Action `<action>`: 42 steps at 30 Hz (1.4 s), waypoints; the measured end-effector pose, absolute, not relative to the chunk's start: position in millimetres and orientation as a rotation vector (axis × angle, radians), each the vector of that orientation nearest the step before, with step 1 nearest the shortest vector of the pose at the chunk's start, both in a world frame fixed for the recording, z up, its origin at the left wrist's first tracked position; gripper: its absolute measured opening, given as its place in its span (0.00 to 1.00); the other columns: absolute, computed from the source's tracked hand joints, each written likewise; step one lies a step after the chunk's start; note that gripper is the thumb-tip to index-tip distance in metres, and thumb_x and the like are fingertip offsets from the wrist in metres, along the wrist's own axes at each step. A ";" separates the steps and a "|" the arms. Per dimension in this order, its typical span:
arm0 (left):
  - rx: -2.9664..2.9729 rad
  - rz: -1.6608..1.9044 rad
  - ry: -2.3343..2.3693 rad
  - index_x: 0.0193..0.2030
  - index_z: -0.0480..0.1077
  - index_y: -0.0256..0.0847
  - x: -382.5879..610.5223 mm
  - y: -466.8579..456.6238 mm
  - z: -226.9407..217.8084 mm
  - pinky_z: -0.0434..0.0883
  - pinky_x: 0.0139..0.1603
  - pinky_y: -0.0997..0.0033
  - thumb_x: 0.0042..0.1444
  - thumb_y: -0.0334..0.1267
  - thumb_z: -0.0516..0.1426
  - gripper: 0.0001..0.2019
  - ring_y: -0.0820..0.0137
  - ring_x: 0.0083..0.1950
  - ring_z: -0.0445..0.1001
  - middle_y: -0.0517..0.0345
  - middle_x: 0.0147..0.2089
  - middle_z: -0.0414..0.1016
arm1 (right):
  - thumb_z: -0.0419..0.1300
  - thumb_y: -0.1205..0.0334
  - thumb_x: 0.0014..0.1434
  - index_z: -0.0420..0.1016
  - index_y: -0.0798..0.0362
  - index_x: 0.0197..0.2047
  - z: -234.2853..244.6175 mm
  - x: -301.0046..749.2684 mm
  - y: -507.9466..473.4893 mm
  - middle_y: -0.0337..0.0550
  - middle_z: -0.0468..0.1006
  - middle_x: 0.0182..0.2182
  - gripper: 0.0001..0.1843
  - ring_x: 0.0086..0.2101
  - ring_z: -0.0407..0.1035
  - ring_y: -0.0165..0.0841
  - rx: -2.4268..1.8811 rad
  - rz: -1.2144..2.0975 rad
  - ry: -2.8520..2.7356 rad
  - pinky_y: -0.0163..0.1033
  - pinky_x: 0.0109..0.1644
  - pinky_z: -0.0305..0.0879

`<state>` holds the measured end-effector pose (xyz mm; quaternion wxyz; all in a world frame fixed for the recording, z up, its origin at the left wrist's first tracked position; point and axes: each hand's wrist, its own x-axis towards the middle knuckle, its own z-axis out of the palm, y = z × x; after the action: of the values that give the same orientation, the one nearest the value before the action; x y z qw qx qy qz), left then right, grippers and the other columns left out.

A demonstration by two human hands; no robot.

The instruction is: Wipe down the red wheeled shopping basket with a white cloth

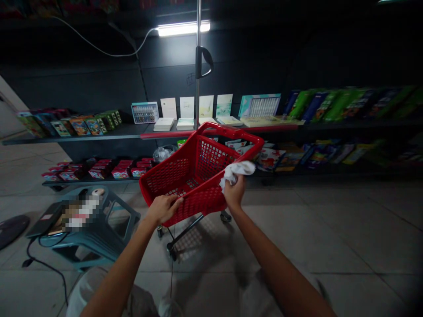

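Observation:
A small red shopping cart [185, 169] with a perforated plastic basket stands in front of me, its handle raised toward the right. My left hand [164, 208] grips the near rim of the basket, the fingers along its edge. In my right hand [235, 190] a crumpled white cloth [240, 169] is held against the cart's side, just below the handle. The fingers under the cloth are partly hidden. Dark wheels [171, 250] carry the cart on the tiled floor.
Behind the cart runs a shelf [125, 129] with booklets, boxed pens [144, 113] and green packs [340, 105]. Red boxes [99, 169] line the lower shelf. A grey-green stool [115, 237] on the left carries a dark device with a hanging cable. A metal pole [198, 94] rises behind the cart.

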<state>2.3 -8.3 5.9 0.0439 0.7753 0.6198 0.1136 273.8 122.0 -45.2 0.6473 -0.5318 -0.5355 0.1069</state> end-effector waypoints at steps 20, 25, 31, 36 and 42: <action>2.097 0.290 1.909 0.45 0.77 0.45 7.5 15.2 11.6 0.66 0.43 0.68 0.68 0.62 0.31 0.38 0.59 0.47 0.79 0.50 0.44 0.82 | 0.56 0.72 0.62 0.77 0.52 0.52 -34.4 267.9 75.3 0.51 0.75 0.52 0.18 0.53 0.66 0.41 -0.882 -0.014 -2.175 0.46 0.61 0.67; 2.109 0.280 1.870 0.50 0.77 0.48 12.0 21.4 17.0 0.66 0.45 0.67 0.68 0.63 0.33 0.36 0.59 0.49 0.79 0.51 0.46 0.82 | 0.57 0.65 0.53 0.75 0.56 0.46 -39.1 341.8 138.5 0.51 0.74 0.44 0.17 0.47 0.68 0.42 -1.363 0.104 -1.359 0.50 0.58 0.66; 2.085 0.344 1.801 0.50 0.78 0.48 19.0 25.8 16.8 0.67 0.46 0.68 0.67 0.64 0.33 0.37 0.60 0.49 0.79 0.51 0.46 0.82 | 0.54 0.59 0.56 0.67 0.56 0.57 -106.5 261.3 117.8 0.57 0.74 0.51 0.25 0.52 0.69 0.44 -1.346 0.414 -1.131 0.54 0.61 0.65; 2.096 0.336 1.834 0.47 0.78 0.47 26.3 31.4 18.7 0.67 0.45 0.67 0.67 0.64 0.32 0.38 0.59 0.48 0.79 0.51 0.45 0.83 | 0.55 0.62 0.59 0.59 0.55 0.67 -121.9 165.2 35.4 0.60 0.66 0.61 0.32 0.63 0.62 0.46 -1.199 0.539 -1.500 0.53 0.65 0.63; 2.005 0.241 1.922 0.55 0.77 0.48 26.9 39.3 18.0 0.68 0.49 0.63 0.65 0.65 0.30 0.41 0.54 0.55 0.78 0.48 0.54 0.81 | 0.56 0.70 0.60 0.66 0.47 0.64 -106.1 170.5 18.5 0.52 0.67 0.60 0.29 0.61 0.65 0.43 -1.056 0.533 -1.842 0.50 0.66 0.65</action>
<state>26.9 39.3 18.0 0.1759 0.7078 0.6788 0.0851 170.5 18.5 -106.1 0.4584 -0.4288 -0.7478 0.2166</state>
